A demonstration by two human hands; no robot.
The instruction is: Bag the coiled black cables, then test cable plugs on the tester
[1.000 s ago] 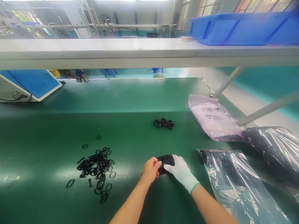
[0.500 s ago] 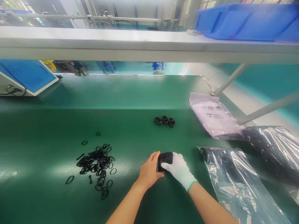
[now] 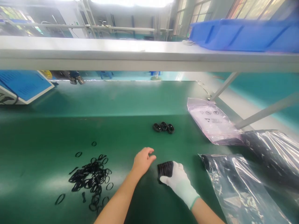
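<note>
My right hand (image 3: 176, 177), in a white glove with a green cuff, grips a row of thin black rings (image 3: 165, 169) pressed side by side on the green tabletop. Bare and a little to the left of that row, my left hand (image 3: 143, 161) has its fingers apart and holds nothing. A loose heap of black rings (image 3: 93, 174) lies further left, with several strays around it; my left forearm hides part of its near edge. Beyond my hands, three black round pieces (image 3: 163, 126) sit close together on the table.
A clear plastic bag (image 3: 243, 186) with dark contents lies at the right, beside another bag of black items (image 3: 273, 152) and a pinkish printed bag (image 3: 213, 119). A white shelf (image 3: 130, 56) crosses above the table, bearing a blue bin (image 3: 243, 35). A blue-and-white box (image 3: 25, 84) stands far left.
My left hand has let go of the row of rings and moved left of it. My right hand still grips the row. The whole view has tilted slightly upward.
</note>
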